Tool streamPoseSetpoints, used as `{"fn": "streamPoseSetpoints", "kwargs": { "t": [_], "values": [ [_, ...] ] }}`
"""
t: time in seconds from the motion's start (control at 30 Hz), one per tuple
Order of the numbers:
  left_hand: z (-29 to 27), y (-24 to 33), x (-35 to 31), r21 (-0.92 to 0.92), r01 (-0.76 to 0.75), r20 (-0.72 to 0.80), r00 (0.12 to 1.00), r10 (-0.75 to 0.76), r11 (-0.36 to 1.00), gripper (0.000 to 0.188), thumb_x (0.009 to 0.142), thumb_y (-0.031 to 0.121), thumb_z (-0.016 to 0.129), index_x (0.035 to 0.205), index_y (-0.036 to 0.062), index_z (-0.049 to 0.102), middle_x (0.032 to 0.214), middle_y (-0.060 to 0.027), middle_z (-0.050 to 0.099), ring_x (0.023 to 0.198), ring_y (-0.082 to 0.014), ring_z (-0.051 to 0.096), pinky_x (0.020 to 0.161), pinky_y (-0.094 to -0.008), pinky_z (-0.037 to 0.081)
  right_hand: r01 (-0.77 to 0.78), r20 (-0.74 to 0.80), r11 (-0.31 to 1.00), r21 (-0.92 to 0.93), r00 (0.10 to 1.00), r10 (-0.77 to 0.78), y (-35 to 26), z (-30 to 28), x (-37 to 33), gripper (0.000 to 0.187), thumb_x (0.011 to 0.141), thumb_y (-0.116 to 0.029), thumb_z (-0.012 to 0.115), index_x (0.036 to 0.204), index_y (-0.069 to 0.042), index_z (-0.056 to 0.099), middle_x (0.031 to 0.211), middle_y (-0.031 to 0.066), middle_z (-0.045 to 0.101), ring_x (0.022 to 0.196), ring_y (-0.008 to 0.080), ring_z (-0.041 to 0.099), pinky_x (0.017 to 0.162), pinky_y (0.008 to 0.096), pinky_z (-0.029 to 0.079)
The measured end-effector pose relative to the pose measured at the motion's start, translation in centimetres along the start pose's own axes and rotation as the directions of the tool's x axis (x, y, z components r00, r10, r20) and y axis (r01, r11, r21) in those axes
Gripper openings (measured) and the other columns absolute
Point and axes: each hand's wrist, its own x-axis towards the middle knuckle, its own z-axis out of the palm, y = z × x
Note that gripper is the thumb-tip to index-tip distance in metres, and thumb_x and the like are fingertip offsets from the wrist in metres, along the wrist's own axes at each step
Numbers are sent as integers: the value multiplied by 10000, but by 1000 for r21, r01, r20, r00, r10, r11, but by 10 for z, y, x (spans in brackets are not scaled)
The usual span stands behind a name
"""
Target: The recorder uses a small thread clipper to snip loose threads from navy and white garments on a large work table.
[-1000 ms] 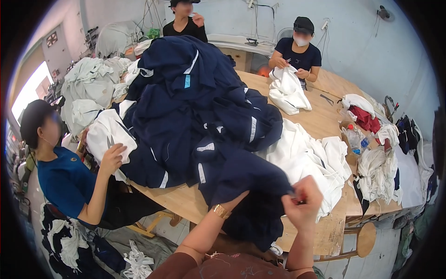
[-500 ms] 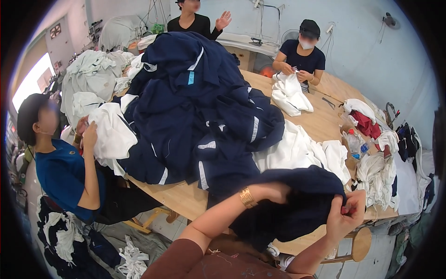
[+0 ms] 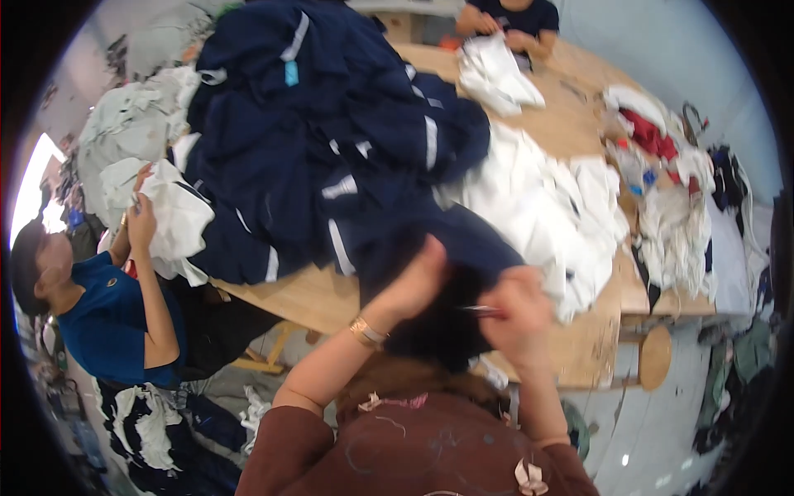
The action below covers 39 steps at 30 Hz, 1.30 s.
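A navy blue garment (image 3: 447, 236) lies bunched in front of me at the near edge of the table. My left hand (image 3: 418, 277), with a gold bracelet at the wrist, is against its left side; motion smears the fingers, so their grip is unclear. At the garment's right side, my right hand (image 3: 521, 314) is closed, also blurred. From it pokes a small red-handled tool (image 3: 490, 312) with a thin, shiny tip pointing left, over the dark cloth. Its exact kind is too blurred to make out.
A large heap of navy garments (image 3: 281, 157) with white strips covers the table's left and middle. White garments (image 3: 546, 207) lie to the right. One co-worker (image 3: 124, 306) at left and another (image 3: 513, 21) across handle white cloth. A wooden stool (image 3: 655, 357) stands at right.
The view has tipped downward. My hands have come closer together and moved left, and the navy garment has dropped lower from its raised, spread position. The red-handled tool's tip now shows.
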Motion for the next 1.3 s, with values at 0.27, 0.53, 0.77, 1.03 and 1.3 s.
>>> {"fn": "streamPoseSetpoints", "kwargs": {
  "t": [0.27,0.53,0.77,1.03,1.3],
  "values": [
    [-45,17,-31,-646,30,-71,992,-100,763,585,951,454,293,1333,20,383,1363,-158,404,1259,-294,386,1078,-421,251,-211,263,877,432,959,101,4,49,-43,266,720,-55,709,625,-23,462,738,73,549,533,205,525,455,284,397],
    [-63,17,-54,-686,-69,-10,996,85,725,631,939,502,270,1345,29,365,1384,-135,382,1273,-299,362,1074,-440,246,-671,326,486,560,718,615,62,41,-37,237,930,-206,487,794,-14,512,756,58,586,532,103,575,435,186,391],
    [-81,16,-48,-584,-385,-555,832,-5,715,777,864,653,290,1344,48,372,1382,-123,390,1280,-298,350,1071,-435,249,-754,376,378,538,616,692,88,54,-66,308,960,-291,406,840,-30,517,741,73,587,517,105,558,447,209,405],
    [-56,-26,-74,240,-240,-543,770,335,941,579,848,413,577,1227,-11,471,1250,-90,520,1121,-233,504,956,-340,379,-746,483,607,273,652,584,60,80,-97,222,918,-248,504,929,-39,580,696,101,600,610,210,581,573,300,445],
    [-31,-7,-68,751,90,-431,818,382,654,357,866,221,618,1079,-55,542,1050,-115,612,941,-190,595,807,-308,474,-612,456,776,153,740,494,45,68,-89,167,882,-213,539,952,-70,587,740,170,604,688,347,591,593,376,451]
  ]
}}
